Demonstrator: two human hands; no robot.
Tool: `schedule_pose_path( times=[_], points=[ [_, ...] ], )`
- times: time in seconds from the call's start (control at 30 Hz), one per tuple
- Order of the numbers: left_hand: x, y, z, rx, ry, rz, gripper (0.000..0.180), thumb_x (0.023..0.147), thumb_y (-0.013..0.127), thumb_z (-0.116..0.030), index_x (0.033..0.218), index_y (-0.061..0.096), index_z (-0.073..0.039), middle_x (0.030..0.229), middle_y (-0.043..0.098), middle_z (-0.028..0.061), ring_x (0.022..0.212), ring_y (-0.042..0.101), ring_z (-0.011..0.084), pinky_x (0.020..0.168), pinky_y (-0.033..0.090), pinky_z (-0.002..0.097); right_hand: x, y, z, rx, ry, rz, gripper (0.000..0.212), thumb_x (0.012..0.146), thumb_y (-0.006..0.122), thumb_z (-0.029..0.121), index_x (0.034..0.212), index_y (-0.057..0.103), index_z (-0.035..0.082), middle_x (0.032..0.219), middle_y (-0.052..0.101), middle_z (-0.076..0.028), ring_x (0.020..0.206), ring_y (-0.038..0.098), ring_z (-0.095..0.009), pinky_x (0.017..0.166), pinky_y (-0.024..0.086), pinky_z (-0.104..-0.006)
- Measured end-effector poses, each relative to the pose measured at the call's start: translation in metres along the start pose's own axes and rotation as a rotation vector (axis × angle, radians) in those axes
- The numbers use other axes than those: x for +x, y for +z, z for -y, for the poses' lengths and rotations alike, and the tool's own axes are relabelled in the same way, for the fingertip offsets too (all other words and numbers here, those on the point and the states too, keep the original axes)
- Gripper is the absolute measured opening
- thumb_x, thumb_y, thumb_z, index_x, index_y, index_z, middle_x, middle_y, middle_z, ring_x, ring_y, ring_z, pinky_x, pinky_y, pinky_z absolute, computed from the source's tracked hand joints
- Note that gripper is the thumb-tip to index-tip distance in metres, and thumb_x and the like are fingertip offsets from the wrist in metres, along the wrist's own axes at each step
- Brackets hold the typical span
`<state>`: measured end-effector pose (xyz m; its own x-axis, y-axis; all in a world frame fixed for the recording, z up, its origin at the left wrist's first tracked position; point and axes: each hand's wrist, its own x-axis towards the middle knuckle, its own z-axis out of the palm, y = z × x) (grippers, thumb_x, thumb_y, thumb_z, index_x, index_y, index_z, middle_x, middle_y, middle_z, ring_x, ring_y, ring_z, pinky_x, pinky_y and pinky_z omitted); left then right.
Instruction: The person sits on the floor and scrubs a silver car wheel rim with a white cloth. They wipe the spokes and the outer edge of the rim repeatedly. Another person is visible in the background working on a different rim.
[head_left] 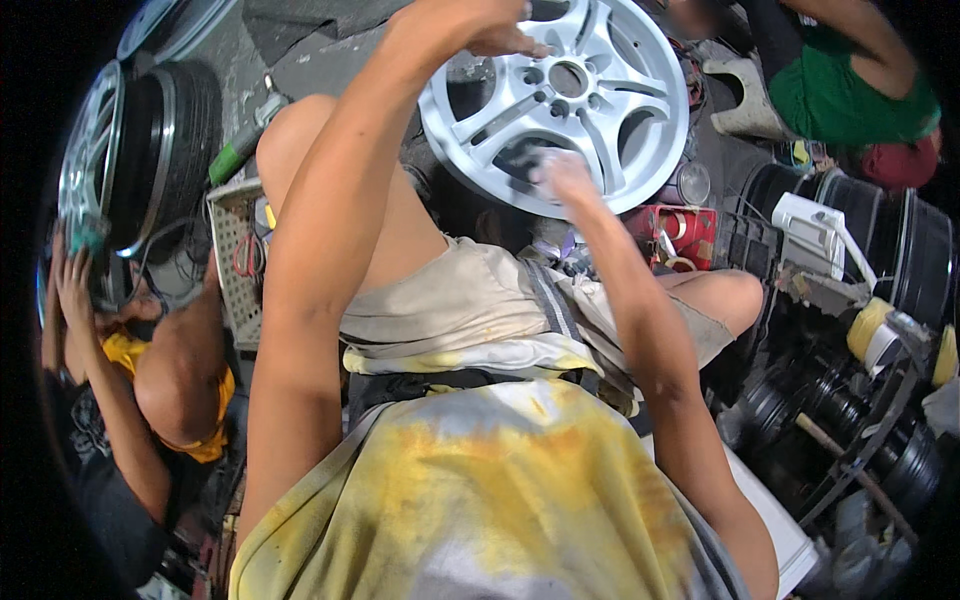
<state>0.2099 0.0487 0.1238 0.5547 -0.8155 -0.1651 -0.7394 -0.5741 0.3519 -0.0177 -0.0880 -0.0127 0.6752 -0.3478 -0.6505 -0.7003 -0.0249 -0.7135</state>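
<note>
A silver-grey car wheel rim (640, 185) with several spokes and a round centre hole lies tilted in front of my knees. My left hand (495, 32) reaches over its far left side, fingers stretched out by the spokes and partly cut off by the top edge. Low on the rim, next to a spoke, my right hand (562, 178) is smeared by motion. Its fingers look curled together and whitish; whatever is in them is too blurred to make out.
A plastic crate (235, 265) with red-handled scissors and a green angle grinder (235, 155) sit to my left. Beyond, a co-worker's hand (75, 285) touches another rim (90, 150). On the right are a red box (690, 235), black wheels (925, 260) and a person in green (850, 95).
</note>
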Motion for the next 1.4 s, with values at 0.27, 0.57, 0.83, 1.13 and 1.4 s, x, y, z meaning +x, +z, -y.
schedule_pose_path(
  times=[0.27, 0.57, 0.83, 1.13, 1.4],
  points=[
    [-0.014, -0.017, 0.004, 0.007, -0.131, 0.091, 0.066, 0.084, 0.065, -0.062, 0.114, 0.07, -0.003, 0.109, 0.07, 0.0233, 0.105, 0.066, 0.0401, 0.089, 0.053, 0.0467, -0.017, 0.051, 0.02, 0.403, 0.188, 0.369, 0.021, 0.098, 0.044, 0.007, 0.086, 0.06, -0.002, 0.068, 0.05, -0.004, 0.046, 0.034, -0.009, 0.04, 0.02, -0.0289],
    [-0.008, 0.001, 0.009, -0.067, -0.064, -0.059, 0.073, 0.079, 0.073, -0.062, 0.12, 0.07, -0.002, 0.11, 0.07, 0.0266, 0.1, 0.069, 0.043, 0.09, 0.056, 0.0484, -0.013, 0.041, 0.029, 0.464, 0.272, 0.245, 0.013, 0.09, 0.041, -0.003, 0.089, 0.054, -0.002, 0.07, 0.047, -0.005, 0.047, 0.034, -0.01, 0.041, 0.018, -0.0279],
    [-0.01, -0.007, -0.003, -0.019, -0.078, 0.009, 0.076, 0.08, 0.071, -0.062, 0.128, 0.065, -0.003, 0.116, 0.068, 0.0265, 0.108, 0.067, 0.043, 0.094, 0.054, 0.0496, -0.027, 0.028, 0.031, 0.536, 0.198, 0.242, 0.02, 0.093, 0.038, 0.0, 0.08, 0.054, 0.001, 0.067, 0.049, -0.004, 0.046, 0.037, -0.011, 0.04, 0.023, -0.0276],
    [-0.01, -0.015, -0.012, -0.038, -0.102, 0.094, 0.073, 0.083, 0.07, -0.059, 0.131, 0.063, -0.003, 0.122, 0.065, 0.0278, 0.109, 0.066, 0.0433, 0.097, 0.052, 0.0476, -0.027, 0.026, 0.026, 0.694, 0.243, 0.303, 0.018, 0.098, 0.042, 0.004, 0.088, 0.057, 0.0, 0.068, 0.051, -0.004, 0.046, 0.04, -0.011, 0.039, 0.025, -0.0255],
    [-0.006, -0.012, -0.01, -0.02, -0.052, 0.051, 0.07, 0.084, 0.07, -0.057, 0.13, 0.064, -0.004, 0.123, 0.065, 0.0275, 0.109, 0.066, 0.0426, 0.094, 0.053, 0.0499, -0.026, 0.032, 0.023, 0.676, 0.215, 0.314, 0.02, 0.097, 0.038, 0.002, 0.087, 0.055, 0.0, 0.069, 0.051, -0.004, 0.047, 0.039, -0.01, 0.04, 0.027, -0.0262]
  ],
)
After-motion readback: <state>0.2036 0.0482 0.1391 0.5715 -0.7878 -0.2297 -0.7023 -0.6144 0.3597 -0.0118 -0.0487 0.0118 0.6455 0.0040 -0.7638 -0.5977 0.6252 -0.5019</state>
